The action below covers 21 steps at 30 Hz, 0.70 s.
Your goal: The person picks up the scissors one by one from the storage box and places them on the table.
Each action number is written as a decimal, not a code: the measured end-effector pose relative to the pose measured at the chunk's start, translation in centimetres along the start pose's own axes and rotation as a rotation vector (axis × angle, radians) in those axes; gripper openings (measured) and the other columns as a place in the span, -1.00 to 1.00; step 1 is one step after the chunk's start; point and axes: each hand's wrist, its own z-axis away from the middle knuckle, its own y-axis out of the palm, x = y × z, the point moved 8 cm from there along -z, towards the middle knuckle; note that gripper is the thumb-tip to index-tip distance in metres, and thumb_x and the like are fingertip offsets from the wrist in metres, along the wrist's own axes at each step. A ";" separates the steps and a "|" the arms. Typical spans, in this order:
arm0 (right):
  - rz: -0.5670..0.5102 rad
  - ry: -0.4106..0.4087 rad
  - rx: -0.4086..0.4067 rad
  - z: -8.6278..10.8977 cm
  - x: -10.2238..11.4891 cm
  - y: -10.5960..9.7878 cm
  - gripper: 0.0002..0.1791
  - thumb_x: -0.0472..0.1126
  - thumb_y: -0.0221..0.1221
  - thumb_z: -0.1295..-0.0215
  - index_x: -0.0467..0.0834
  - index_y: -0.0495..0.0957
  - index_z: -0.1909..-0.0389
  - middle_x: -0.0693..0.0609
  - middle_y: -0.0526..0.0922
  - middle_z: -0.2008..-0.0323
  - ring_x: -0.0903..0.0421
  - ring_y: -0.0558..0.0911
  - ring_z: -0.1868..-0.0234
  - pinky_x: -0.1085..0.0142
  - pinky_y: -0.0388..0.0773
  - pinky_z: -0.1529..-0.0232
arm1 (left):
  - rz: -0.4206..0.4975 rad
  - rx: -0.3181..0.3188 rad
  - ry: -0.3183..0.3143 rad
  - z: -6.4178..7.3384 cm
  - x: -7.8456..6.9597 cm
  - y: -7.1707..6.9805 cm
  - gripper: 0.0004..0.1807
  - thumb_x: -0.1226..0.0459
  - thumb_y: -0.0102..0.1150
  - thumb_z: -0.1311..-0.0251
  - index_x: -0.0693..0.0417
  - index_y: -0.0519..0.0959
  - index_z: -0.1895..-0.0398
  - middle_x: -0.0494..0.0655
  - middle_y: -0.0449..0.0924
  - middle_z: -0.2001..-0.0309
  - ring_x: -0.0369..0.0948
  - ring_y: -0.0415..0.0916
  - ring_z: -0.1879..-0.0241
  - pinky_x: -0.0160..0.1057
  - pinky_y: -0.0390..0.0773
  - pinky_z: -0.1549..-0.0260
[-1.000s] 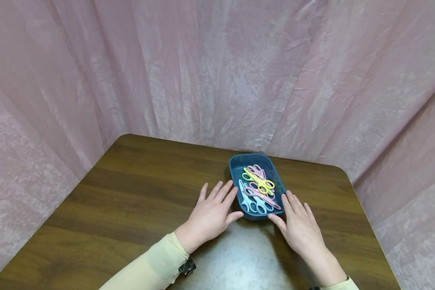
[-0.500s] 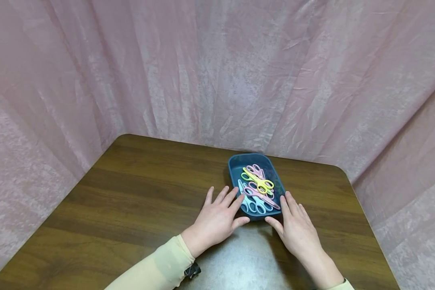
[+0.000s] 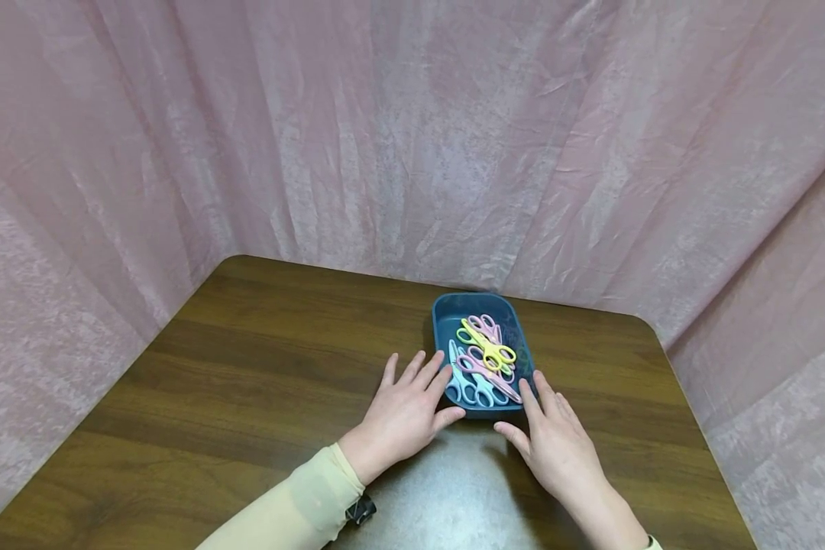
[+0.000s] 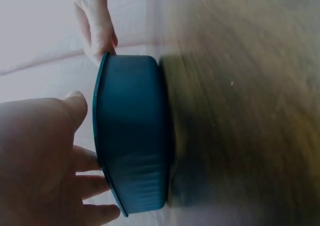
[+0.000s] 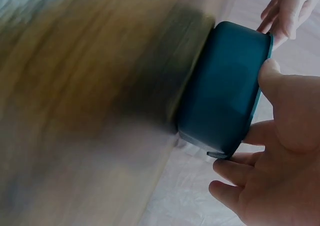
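A dark blue-green plastic tray (image 3: 470,302) stands near the back edge of the table, with several scissors lying in it. Yellow scissors (image 3: 490,346) lie on top, across pink scissors (image 3: 488,371); light blue scissors (image 3: 459,380) are at the near left. My left hand (image 3: 402,416) is spread at the tray's left side, its fingertips right at the rim, as the left wrist view shows along the tray's wall (image 4: 132,121). At the right near corner is my right hand (image 3: 562,449); its straight fingers and thumb touch the rim in the right wrist view, by the tray's side (image 5: 225,85).
The brown wood-grain table (image 3: 282,344) has rounded back corners. Behind it and along both sides hang pink velvet curtains (image 3: 412,153). A black strap device (image 3: 361,509) shows at the left wrist beside the pale yellow sleeve (image 3: 296,500).
The tray's near end has swung a little left, so it stands straighter, and the scissors have shifted with it. My right hand has moved left with it; my left hand went right, then slightly back.
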 end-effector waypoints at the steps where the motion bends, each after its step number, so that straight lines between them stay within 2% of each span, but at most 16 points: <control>1: 0.000 -0.004 0.001 0.1 0.1 0.0 -0.11 0.20 0.35 -0.55 -0.36 0.40 -0.59 -0.47 0.28 -0.61 -0.54 0.45 -0.47 -0.29 0.31 -0.53 | 0.003 0.004 -0.004 0.0 0.1 0.0 -0.21 -0.32 -0.04 -0.63 -0.03 0.47 -0.64 0.04 0.31 -0.68 0.15 0.29 -0.62 0.45 0.17 -0.52; 10: 0.003 -0.065 -0.023 0.6 1.6 -0.2 -0.17 0.18 0.43 -0.47 -0.16 0.49 -0.59 -0.43 0.35 -0.57 -0.52 0.53 -0.40 -0.31 0.47 -0.40 | 0.004 0.059 -0.048 0.0 1.5 0.6 -0.12 -0.37 -0.11 -0.62 0.00 0.38 -0.70 0.02 0.23 -0.71 0.16 0.21 -0.66 0.44 0.12 -0.55; 17: 0.002 -0.097 -0.028 0.6 2.5 -0.5 -0.19 0.18 0.45 -0.44 -0.12 0.52 -0.57 -0.41 0.39 -0.55 -0.52 0.57 -0.35 -0.31 0.56 -0.31 | 0.010 0.040 -0.058 -0.1 2.3 0.4 -0.13 -0.34 -0.01 -0.61 0.04 0.38 -0.69 0.03 0.25 -0.70 0.18 0.25 -0.64 0.46 0.16 -0.52; 21: -0.001 -0.109 -0.027 0.5 2.7 -0.6 -0.20 0.17 0.46 -0.43 -0.09 0.54 -0.57 -0.41 0.39 -0.55 -0.51 0.58 -0.36 -0.31 0.57 -0.30 | 0.028 0.054 -0.053 -0.3 2.8 0.4 -0.13 -0.33 -0.02 -0.61 0.04 0.37 -0.70 0.04 0.23 -0.71 0.19 0.25 -0.64 0.46 0.15 -0.53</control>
